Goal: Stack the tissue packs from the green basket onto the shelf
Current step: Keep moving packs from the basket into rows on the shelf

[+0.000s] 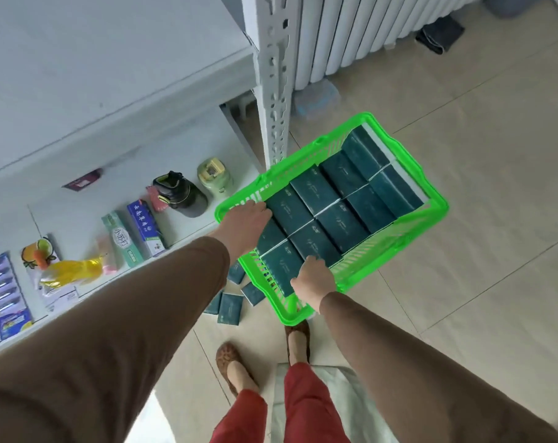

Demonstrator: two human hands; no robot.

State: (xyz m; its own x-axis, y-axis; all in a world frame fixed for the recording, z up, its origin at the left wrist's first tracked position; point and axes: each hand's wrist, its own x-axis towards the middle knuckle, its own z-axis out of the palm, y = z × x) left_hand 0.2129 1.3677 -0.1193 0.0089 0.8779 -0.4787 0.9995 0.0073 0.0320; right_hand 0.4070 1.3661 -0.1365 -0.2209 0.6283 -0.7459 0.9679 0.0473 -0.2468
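I see the green basket (424, 219) held up above the tiled floor (463, 282), just beside the white shelf post (274, 91); it is packed with dark green tissue packs (341, 225) lying in two rows. My left hand (244, 227) reaches over the basket's left rim, fingers laid on the nearest packs; I cannot tell whether they curl round one. My right hand (314, 281) is at the near corner, fingers bent over the edge of a pack and the basket wall, gripping there. A few loose packs (231, 308) lie on the floor under the basket's near end. The shelf (79, 199) to the left carries toothpaste boxes (143, 231), a black bottle (181, 193) and a pale green one (215, 177); both sleeves are brown.
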